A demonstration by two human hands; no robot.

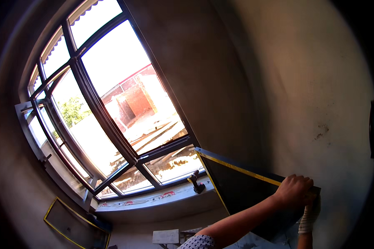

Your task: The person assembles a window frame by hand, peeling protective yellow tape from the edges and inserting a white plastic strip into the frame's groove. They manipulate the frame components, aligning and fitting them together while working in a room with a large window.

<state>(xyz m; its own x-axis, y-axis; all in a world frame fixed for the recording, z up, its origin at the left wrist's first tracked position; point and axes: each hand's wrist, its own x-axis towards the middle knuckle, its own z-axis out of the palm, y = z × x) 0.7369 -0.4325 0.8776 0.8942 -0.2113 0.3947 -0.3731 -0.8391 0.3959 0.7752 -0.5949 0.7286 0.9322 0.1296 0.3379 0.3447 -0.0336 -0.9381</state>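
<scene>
A dark window screen [237, 182] with yellow strips along its frame is held up tilted at the lower right. My left hand [293, 190], bare, is closed over its top edge near the right corner; a patterned sleeve shows on that arm. Just below, my right hand [312, 207] grips the same corner, in a pale glove or wrap with a ribbed cuff. The fingers of that hand are partly covered by my left hand. The far corner of the screen stands close to the lower right of the window frame [191, 140].
A large dark-framed window [77, 62] fills the left, one sash swung open. A cordless drill [196, 182] stands on the light sill [153, 200]. Another yellow-edged screen [72, 224] leans at the lower left. A small bench [165, 236] is below. Plain wall [320, 83] rises at right.
</scene>
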